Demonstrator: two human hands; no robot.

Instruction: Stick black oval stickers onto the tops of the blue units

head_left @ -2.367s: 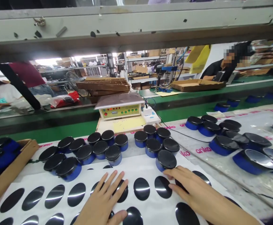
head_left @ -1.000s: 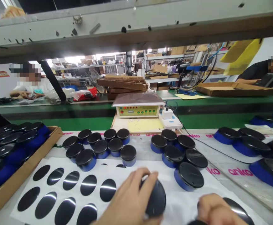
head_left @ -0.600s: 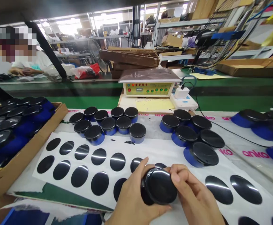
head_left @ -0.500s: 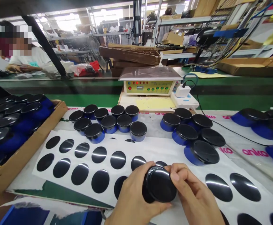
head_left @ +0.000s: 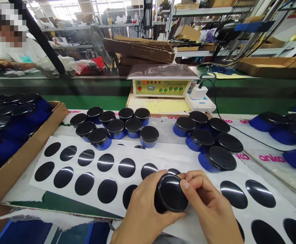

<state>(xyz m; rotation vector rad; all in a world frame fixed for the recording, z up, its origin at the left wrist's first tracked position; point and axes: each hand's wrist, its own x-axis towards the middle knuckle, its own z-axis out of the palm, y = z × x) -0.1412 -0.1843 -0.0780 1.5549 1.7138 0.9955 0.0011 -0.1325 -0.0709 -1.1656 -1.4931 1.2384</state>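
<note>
A round black glossy part [head_left: 172, 193] is tilted with its flat face toward me, above the white sheet [head_left: 160, 154] of black round stickers. My left hand [head_left: 144, 206] wraps round its side, thumb below and fingers behind. At the part's right rim, my right hand [head_left: 209, 203] is closed, its thumb pressed on the edge of the face and its other fingers curled behind. Whether a thin sticker edge lies in that pinch cannot be made out. Beyond the sheet stand a left group of blue and black round parts [head_left: 116, 127] and a right group [head_left: 201, 138].
At the left, a cardboard box [head_left: 36, 139] holds many more such parts. More blue parts [head_left: 267, 122] stand at the far right. A control unit [head_left: 162, 86] with buttons and a white plug [head_left: 199, 93] sit at the back. A black cable [head_left: 255, 135] crosses the right side. Another person [head_left: 18, 51] sits beyond.
The camera view has shifted slightly, so the bench appears higher. My right thumb has moved a little up and inward along the part's rim; my left hand keeps its hold.
</note>
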